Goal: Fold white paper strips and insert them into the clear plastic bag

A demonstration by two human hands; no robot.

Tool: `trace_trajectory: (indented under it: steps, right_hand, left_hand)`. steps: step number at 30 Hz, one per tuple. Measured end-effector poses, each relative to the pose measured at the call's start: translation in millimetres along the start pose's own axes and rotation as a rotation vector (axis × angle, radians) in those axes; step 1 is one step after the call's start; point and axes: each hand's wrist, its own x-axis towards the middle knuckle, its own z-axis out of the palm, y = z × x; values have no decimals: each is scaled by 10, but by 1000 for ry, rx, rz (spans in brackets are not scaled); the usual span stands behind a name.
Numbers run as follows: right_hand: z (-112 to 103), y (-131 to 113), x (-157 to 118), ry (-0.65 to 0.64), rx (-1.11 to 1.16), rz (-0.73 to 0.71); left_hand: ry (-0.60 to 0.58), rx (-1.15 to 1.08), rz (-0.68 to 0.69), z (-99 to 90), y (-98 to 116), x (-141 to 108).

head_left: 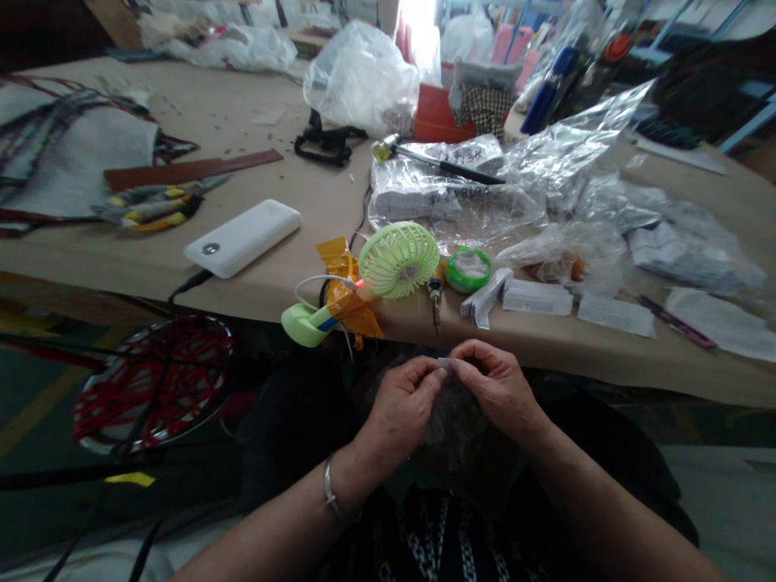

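Note:
My left hand [405, 406] and my right hand [498, 386] meet in front of the table edge, above my lap. Both pinch one small white piece [444, 363] between thumbs and fingertips; most of it is hidden by the fingers. Below them a clear plastic bag [452, 428] shows dimly. Just beyond the hands, at the table's edge, are a small pointed tool [435, 303], a green round container [468, 269], a folded white strip bundle [487, 297] and a stack of white labels [537, 297].
A green fan [398, 260] is taped at the table edge, with a white power bank [243, 238] left of it. Pliers [154, 207] lie farther left. Clear plastic bags [575, 250] and a hammer [445, 164] lie beyond. A red-strapped round stool [154, 384] stands lower left.

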Motion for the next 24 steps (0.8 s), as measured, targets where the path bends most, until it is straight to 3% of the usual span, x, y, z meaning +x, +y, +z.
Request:
trace_trajectory:
  steps: [4, 10, 24]
  right_hand:
    - [17, 23, 97, 14, -39, -27]
    - [40, -14, 190, 26, -76, -92]
    - [68, -22, 267, 95, -185, -191]
  left_hand:
    - [102, 151, 168, -78, 38, 66]
    - [137, 326, 318, -142, 67, 149]
    - [178, 481, 422, -143, 64, 239]
